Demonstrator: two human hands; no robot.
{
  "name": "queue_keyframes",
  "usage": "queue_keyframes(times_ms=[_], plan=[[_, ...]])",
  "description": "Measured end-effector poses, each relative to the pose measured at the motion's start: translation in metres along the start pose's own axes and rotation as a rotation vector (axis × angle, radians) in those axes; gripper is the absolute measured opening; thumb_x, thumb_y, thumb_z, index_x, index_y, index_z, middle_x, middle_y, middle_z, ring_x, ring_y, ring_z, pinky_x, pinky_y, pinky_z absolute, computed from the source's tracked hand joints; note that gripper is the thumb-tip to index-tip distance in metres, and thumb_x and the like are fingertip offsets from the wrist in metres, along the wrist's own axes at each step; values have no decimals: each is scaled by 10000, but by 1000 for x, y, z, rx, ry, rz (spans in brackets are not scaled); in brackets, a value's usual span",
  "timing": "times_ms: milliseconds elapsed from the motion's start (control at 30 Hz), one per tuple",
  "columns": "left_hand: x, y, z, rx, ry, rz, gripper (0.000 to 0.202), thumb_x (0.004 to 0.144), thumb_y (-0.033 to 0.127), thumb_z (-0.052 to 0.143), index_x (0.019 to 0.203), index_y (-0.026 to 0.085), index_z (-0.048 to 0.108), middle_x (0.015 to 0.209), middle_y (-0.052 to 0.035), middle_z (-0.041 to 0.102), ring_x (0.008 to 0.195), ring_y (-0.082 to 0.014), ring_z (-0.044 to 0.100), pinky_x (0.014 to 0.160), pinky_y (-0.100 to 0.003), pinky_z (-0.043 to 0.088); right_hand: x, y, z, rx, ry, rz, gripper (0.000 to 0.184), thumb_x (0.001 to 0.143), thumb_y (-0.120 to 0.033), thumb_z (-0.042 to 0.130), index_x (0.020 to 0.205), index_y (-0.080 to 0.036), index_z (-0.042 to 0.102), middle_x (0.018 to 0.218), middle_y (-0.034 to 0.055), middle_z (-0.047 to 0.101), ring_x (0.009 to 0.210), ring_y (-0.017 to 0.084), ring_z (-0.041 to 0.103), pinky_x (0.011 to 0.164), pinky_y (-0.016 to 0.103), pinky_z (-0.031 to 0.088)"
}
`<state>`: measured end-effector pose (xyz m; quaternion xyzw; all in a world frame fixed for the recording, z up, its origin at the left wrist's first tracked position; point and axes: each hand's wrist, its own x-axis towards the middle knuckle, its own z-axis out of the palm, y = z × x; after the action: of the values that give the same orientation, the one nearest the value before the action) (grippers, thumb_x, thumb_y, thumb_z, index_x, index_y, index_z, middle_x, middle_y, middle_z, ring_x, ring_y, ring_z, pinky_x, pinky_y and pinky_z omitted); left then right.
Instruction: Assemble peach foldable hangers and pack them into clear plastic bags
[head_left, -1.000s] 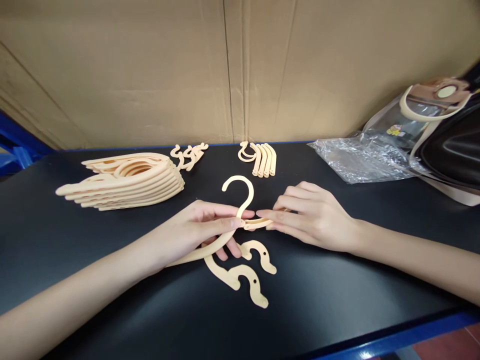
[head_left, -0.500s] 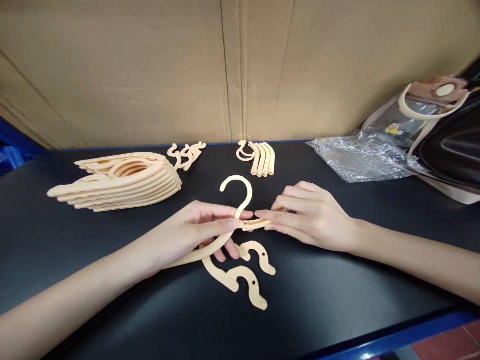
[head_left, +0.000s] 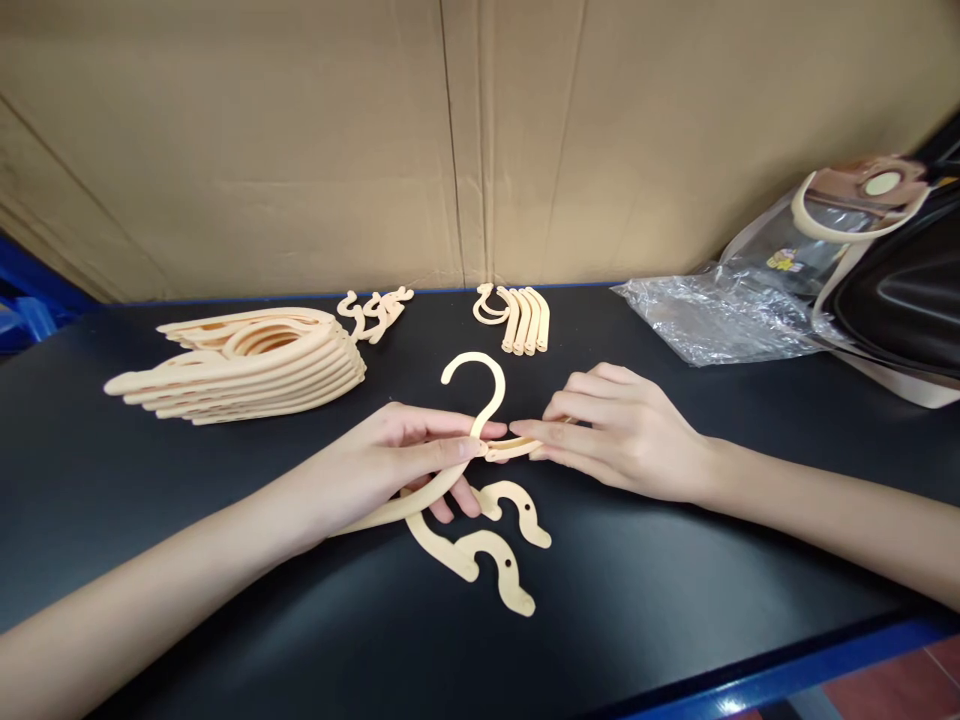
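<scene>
My left hand pinches a cream plastic hanger at the base of its hook, and one long arm of the hanger runs back under my palm. My right hand grips the hanger's other arm piece right at the joint, fingers pressed together. Both hands rest low over the black tabletop. Two loose curved hanger pieces lie just in front of my left fingers.
A stack of finished hangers lies at the back left, with small hook parts behind it. A bundle of arm pieces sits at the back centre. Crumpled clear plastic and a dark bag fill the right. Cardboard walls the back.
</scene>
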<state>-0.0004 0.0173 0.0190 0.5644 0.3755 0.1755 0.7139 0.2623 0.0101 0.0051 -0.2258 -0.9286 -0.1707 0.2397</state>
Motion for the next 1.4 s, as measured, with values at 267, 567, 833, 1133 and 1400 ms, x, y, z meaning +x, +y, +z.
queue_keyframes(times_ms=[267, 567, 833, 1133, 1400], plan=[[0, -1, -2, -25, -22, -23, 376, 889, 421, 729, 1184, 188, 746, 716, -46, 778, 647, -136, 722, 588, -166, 560, 0, -2, 1, -29, 42, 7, 209, 1012, -260, 564, 1081, -174, 742, 766, -1, 701, 702, 133, 525, 624, 300, 333], [1, 3, 4, 28, -25, 10, 235, 876, 394, 728, 971, 191, 798, 736, -29, 765, 598, -103, 654, 576, -163, 524, 2, -6, 1, -116, 81, -54, 188, 1004, -195, 575, 1107, -189, 732, 750, -24, 704, 676, 120, 521, 626, 301, 326], [-4, 10, 9, 168, 5, 18, 307, 901, 425, 665, 1040, 179, 784, 777, -32, 752, 607, -121, 633, 592, -207, 538, 0, -6, 1, -149, 92, -78, 206, 972, -184, 627, 1152, -206, 723, 713, -28, 665, 663, 121, 486, 614, 308, 291], [-6, 9, 9, 244, 39, 101, 362, 925, 403, 595, 1165, 166, 727, 687, 2, 668, 592, -115, 575, 561, -205, 491, 2, -6, -1, -23, 55, -30, 231, 1019, -283, 557, 1154, -188, 718, 688, -18, 632, 625, 117, 477, 580, 276, 326], [-14, 6, 18, 1019, 304, 274, 329, 977, 441, 511, 748, 205, 508, 622, 47, 482, 521, -97, 395, 490, -212, 255, 2, -6, 1, 53, 86, 55, 292, 1036, -338, 512, 1065, -146, 729, 703, -1, 657, 623, 126, 507, 571, 278, 365]])
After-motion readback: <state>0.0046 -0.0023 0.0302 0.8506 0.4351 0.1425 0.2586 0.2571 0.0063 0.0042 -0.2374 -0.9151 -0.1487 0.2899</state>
